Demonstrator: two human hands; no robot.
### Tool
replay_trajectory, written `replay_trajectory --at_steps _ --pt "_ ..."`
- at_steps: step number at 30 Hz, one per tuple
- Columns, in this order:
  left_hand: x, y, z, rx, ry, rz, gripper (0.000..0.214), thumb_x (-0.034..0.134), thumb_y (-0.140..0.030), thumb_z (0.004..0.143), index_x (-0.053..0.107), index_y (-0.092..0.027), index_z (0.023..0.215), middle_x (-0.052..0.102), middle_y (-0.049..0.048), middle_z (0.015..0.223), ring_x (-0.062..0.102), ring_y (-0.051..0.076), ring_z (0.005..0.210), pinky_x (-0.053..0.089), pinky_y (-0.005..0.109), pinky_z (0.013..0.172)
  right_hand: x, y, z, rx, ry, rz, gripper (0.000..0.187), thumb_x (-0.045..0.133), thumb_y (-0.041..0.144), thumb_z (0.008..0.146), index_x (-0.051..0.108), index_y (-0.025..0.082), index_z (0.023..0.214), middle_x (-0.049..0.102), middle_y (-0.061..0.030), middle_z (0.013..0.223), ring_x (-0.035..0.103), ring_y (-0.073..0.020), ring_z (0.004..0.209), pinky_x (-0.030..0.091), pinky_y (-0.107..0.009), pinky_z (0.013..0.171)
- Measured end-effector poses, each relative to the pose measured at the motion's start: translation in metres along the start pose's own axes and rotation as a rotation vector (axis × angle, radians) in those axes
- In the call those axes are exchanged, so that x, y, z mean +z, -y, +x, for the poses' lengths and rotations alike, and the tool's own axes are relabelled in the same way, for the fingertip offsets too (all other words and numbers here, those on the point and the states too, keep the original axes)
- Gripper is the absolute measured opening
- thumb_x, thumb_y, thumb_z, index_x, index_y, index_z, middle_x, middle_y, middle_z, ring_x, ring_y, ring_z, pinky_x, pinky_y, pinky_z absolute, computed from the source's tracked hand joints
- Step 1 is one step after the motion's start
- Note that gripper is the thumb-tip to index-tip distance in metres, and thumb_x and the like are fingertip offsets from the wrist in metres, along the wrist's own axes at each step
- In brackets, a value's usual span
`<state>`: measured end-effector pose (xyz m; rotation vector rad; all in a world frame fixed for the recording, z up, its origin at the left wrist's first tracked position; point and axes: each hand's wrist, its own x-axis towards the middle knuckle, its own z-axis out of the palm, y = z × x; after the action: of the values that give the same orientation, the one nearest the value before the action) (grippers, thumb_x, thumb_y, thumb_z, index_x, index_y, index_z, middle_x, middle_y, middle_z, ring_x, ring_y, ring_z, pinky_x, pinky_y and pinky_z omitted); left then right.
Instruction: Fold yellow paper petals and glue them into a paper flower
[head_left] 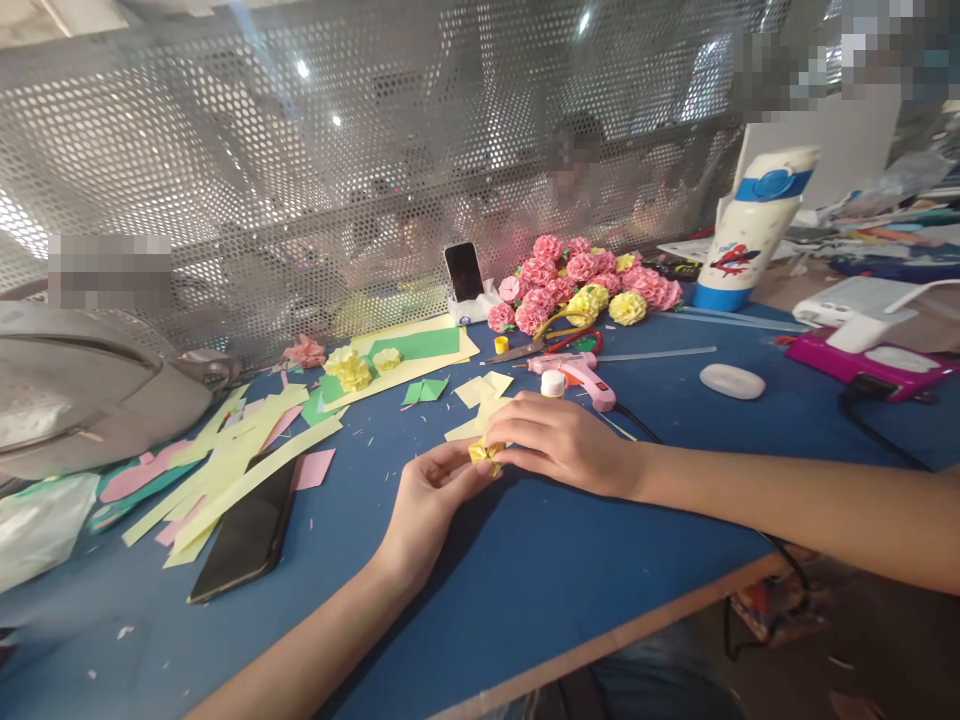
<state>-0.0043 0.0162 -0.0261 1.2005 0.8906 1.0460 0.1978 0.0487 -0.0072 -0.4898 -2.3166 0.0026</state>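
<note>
Between my two hands is a small yellow paper flower (485, 456), held just above the blue table. My left hand (435, 492) pinches its left side with thumb and fingers. From the right, my right hand (566, 445) closes its fingertips on the flower's upper right edge. Pieces of pale yellow paper (480, 400) lie right behind the flower. A white-capped bottle (553, 383) stands behind my right hand, partly hidden by it. Beyond it rests a pink glue gun (585, 375), next to scissors with red and yellow handles (574, 340).
Pink and yellow paper flowers (559, 280) are heaped at the back. Paper strips (232, 470) and a black phone (251, 525) lie left, near a grey bag (97, 380). A cartoon-printed bottle (754, 235) and a magenta power strip (862, 365) stand right. A perforated metal screen (300, 180) borders the table.
</note>
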Motion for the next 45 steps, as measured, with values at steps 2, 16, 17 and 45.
replay_trajectory --at_steps 2,16,17,45 --pt "-0.0002 0.0003 -0.0001 0.000 -0.004 -0.001 0.031 0.079 -0.033 0.079 0.074 -0.015 0.105 0.076 0.0084 0.103 0.071 0.019 0.092 0.053 0.027 0.090 -0.0001 0.0006 0.0003 0.016 0.028 0.023 0.015 0.051 0.022 0.099 0.063 0.016 0.107 0.066 -0.0079 0.102 0.059 -0.0185 0.098 0.050 -0.034 0.090" --pt "0.0012 -0.0012 -0.0010 -0.001 -0.004 0.008 0.030 0.079 -0.032 0.079 0.075 -0.015 0.104 0.076 0.0084 0.106 0.071 0.020 0.096 0.053 0.027 0.091 -0.0027 0.0049 -0.0001 0.048 0.001 0.097 0.010 0.054 0.017 0.097 0.064 0.016 0.096 0.063 -0.0080 0.097 0.058 -0.0177 0.093 0.050 -0.032 0.084" --pt "0.0010 -0.0010 -0.0009 -0.004 -0.007 0.009 0.031 0.079 -0.032 0.079 0.075 -0.015 0.104 0.076 0.0085 0.105 0.071 0.020 0.096 0.053 0.027 0.091 -0.0024 0.0051 -0.0002 0.049 -0.002 0.106 0.009 0.054 0.016 0.097 0.064 0.016 0.096 0.063 -0.0077 0.096 0.058 -0.0176 0.093 0.050 -0.031 0.084" --pt "0.0030 -0.0063 -0.0029 0.015 0.047 -0.026 0.037 0.077 -0.033 0.081 0.071 -0.016 0.113 0.072 0.0097 0.112 0.067 0.026 0.107 0.054 0.037 0.096 -0.0059 0.0011 0.0010 0.196 -0.129 0.279 0.009 0.051 0.017 0.098 0.059 0.018 0.101 0.064 -0.0047 0.097 0.060 -0.0143 0.085 0.051 -0.028 0.076"
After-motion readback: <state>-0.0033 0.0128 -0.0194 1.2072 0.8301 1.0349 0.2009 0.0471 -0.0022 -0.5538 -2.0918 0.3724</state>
